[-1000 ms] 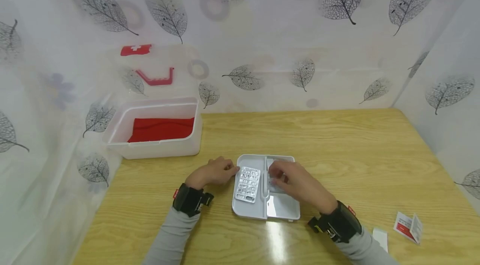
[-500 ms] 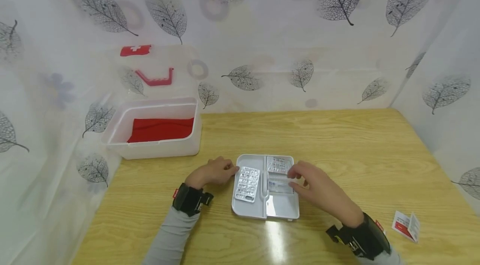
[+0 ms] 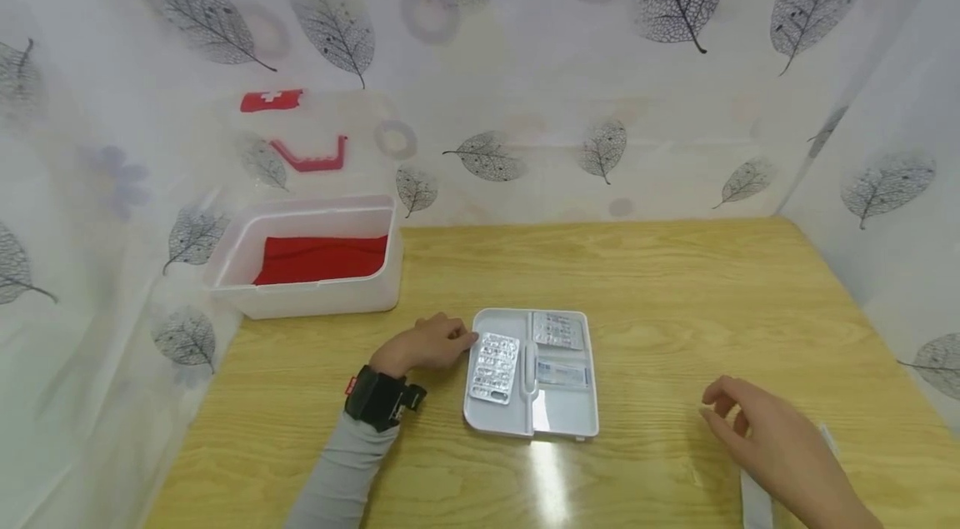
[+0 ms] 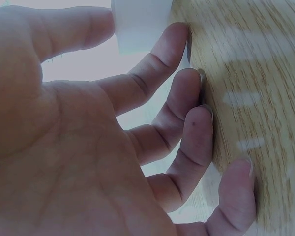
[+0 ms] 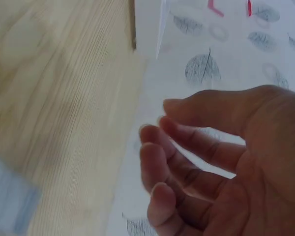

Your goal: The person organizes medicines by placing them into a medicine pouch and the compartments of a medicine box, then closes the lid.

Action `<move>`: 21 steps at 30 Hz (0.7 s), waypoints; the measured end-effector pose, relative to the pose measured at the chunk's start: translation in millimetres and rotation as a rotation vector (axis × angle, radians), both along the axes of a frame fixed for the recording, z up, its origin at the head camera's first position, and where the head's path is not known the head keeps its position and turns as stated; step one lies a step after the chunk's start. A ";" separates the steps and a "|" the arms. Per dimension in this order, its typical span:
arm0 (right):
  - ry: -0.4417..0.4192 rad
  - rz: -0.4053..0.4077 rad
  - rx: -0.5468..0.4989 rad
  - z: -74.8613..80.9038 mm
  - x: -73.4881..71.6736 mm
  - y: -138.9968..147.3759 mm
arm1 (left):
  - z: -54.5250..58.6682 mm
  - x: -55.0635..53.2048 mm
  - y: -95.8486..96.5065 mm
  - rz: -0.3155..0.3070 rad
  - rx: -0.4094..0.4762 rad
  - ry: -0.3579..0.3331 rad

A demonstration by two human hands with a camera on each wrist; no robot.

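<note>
An open white plastic case [image 3: 498, 422] lies on the wooden table, split into two halves. In its left half is a silver blister pack [image 3: 495, 368]. The right half holds a second blister pack [image 3: 558, 330] at the back and a clear packet with blue print [image 3: 562, 373] below it. My left hand [image 3: 431, 343] rests beside the case, thumb at its left edge, fingertips on the table in the left wrist view. Well to the right of the case, my right hand [image 3: 776, 439] hovers with bent fingers, holding nothing. Partly under it lies a white strip [image 3: 756, 500].
At the back left stands a translucent white bin [image 3: 330, 298] with red cloth [image 3: 322, 260] inside. Behind it are a red handle [image 3: 311, 162] and a red label with a white cross [image 3: 271, 101]. A leaf-print curtain [image 3: 525, 54] backs the table. My right hand mostly hides a folded card [image 3: 828, 439].
My right hand has drawn away from the case's right half and moved right, over the white strip and folded card. The packet and rear blister pack now show fully. The left hand stays still.
</note>
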State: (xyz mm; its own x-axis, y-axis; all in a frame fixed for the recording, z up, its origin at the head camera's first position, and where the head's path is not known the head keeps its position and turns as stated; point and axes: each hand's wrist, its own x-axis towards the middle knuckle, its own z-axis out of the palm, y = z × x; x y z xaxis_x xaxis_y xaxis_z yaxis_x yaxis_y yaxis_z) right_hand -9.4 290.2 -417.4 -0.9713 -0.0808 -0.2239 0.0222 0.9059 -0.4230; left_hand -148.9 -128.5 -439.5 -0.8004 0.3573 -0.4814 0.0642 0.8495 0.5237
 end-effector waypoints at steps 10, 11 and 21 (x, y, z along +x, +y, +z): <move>-0.250 0.052 0.068 -28.9 21.0 52.2 | -9.7 -4.1 -2.7 -0.014 0.010 -0.001; -0.252 0.057 0.065 -31.9 23.8 54.1 | -12.3 -4.5 -3.2 -0.018 0.006 -0.001; -0.293 0.080 0.051 -38.6 18.9 54.1 | -24.7 -8.8 -3.8 -0.001 0.001 0.003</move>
